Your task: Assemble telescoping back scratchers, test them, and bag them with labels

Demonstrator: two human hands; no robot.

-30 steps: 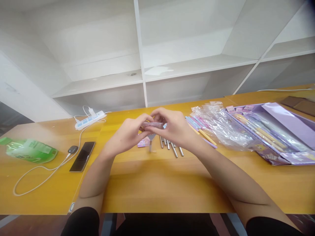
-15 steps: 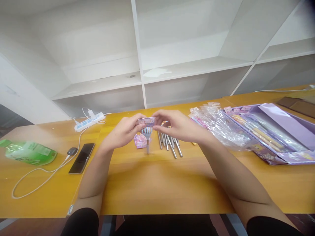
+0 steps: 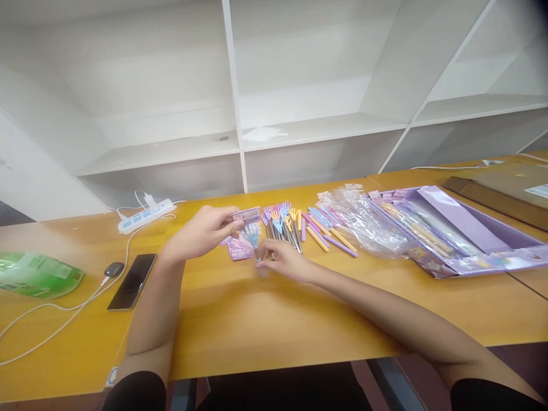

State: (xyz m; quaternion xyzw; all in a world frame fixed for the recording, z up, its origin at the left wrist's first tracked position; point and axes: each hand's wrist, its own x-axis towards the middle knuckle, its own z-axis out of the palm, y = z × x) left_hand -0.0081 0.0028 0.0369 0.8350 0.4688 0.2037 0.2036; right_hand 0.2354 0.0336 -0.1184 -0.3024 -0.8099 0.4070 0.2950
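My left hand (image 3: 209,229) pinches the printed header card (image 3: 248,216) of a small clear bag between thumb and fingers. Inside the bag hangs a light-blue, claw-headed back scratcher (image 3: 252,233), upright above the table. Lower down, my right hand (image 3: 282,260) closes its thumb and fingers around the scratcher's shaft; the lower end is blurred. Behind the hands lie several back scratchers (image 3: 280,220) with purple, blue and yellow claws and metal rods. A small pile of pink printed cards (image 3: 240,249) rests under the held bag.
Loose coloured handle tubes (image 3: 317,237) and a heap of clear plastic bags (image 3: 363,222) lie right of the scratchers. Farther right stands a purple display box (image 3: 471,228) with packaged pieces. On the left are a phone (image 3: 132,282), a power strip (image 3: 145,216) and a green pouch (image 3: 43,274).
My right hand has left the header card and come down to the scratcher's shaft. My left hand still holds the card. The view has turned to the right, showing more of the scratchers and tubes.
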